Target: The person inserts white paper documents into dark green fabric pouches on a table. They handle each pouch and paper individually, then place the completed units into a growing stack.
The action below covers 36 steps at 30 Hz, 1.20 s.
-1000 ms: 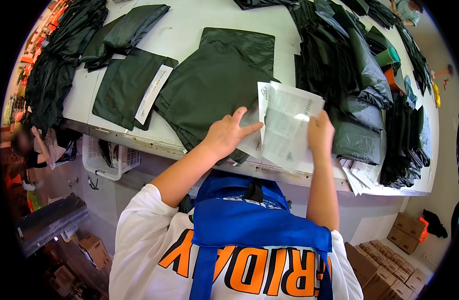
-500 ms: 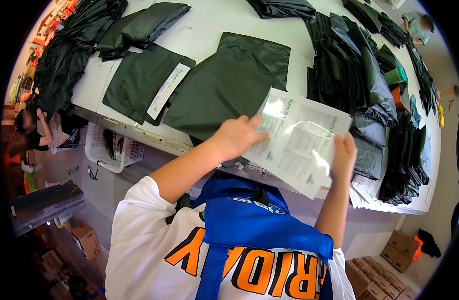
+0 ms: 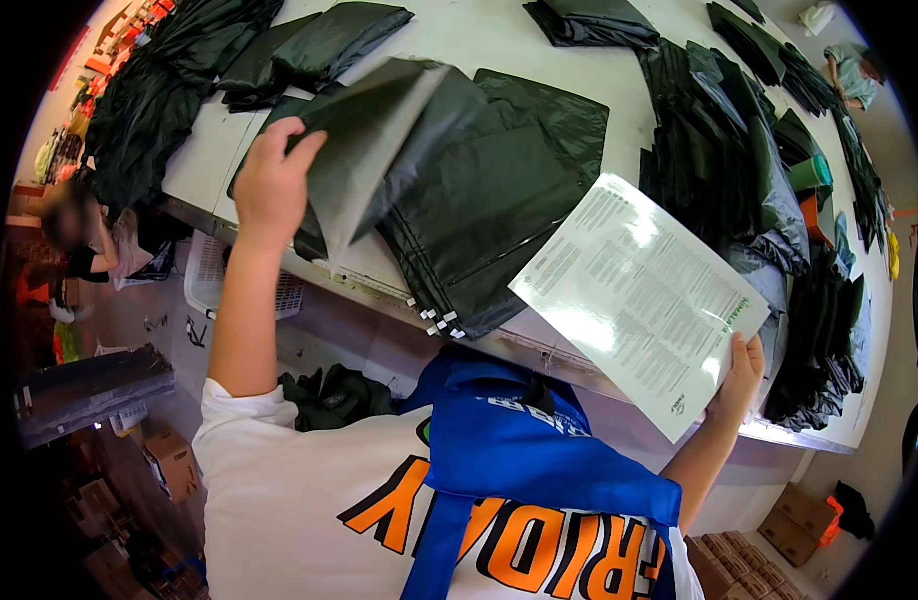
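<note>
From the head view, the left hand (image 3: 277, 185) grips a smooth, dark green plastic bag (image 3: 364, 125) by its edge, tilted up just over the flat, creased bag stack (image 3: 499, 190) on the pale table (image 3: 459, 35). Over at the table's near edge, the right hand (image 3: 741, 375) pinches a glossy white rectangular sheet (image 3: 634, 305) by its lower corner, while below, a lattice-walled white basket (image 3: 288, 298) sits partly behind the left forearm, its contents hard to make out.

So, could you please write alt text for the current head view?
A person's left hand holds up a limp dark green plastic bag, while their right hand grips a glossy white printed sheet. More dark plastic bags lie on the white table.
</note>
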{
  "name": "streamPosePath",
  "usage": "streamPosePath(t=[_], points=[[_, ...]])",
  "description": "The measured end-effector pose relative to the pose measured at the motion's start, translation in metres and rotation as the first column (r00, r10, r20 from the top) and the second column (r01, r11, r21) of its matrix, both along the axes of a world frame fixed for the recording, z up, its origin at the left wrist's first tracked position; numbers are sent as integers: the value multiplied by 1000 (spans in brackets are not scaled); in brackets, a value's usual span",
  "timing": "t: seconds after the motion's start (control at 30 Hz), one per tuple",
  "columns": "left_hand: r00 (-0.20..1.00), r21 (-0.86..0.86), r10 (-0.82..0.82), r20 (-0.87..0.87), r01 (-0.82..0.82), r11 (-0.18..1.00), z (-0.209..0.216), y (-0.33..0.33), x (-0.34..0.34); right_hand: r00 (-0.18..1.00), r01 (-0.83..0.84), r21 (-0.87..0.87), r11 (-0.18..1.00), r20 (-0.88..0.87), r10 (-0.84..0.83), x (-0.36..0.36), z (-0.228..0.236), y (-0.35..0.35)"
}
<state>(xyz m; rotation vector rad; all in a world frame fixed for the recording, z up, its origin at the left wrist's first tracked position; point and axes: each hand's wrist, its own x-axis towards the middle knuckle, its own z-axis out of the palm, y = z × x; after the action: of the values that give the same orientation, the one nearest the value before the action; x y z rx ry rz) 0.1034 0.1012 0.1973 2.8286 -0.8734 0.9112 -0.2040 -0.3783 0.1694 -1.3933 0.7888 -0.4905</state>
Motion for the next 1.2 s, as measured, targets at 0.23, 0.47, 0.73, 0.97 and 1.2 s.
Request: streamPosePath(t=[0.23, 0.47, 0.73, 0.97, 1.2], points=[[981, 178, 130, -145, -103, 979, -72, 41, 50, 998, 6, 113, 994, -69, 2, -7, -29, 17], [715, -258, -304, -630, 177, 950, -134, -124, -68, 984, 85, 76, 993, -161, -72, -22, -31, 16], [734, -479, -342, -587, 26, 878, -167, -148, -64, 959, -81, 106, 991, -263, 106, -4, -39, 16], [673, -487, -409, -616, 83, 870, -115, -160, -59, 999, -8, 43, 999, -50, 10, 57, -94, 58], [618, -494, -448, -647, 108, 863, -116, -168, -73, 996, 73, 103, 992, -63, -67, 115, -136, 119]])
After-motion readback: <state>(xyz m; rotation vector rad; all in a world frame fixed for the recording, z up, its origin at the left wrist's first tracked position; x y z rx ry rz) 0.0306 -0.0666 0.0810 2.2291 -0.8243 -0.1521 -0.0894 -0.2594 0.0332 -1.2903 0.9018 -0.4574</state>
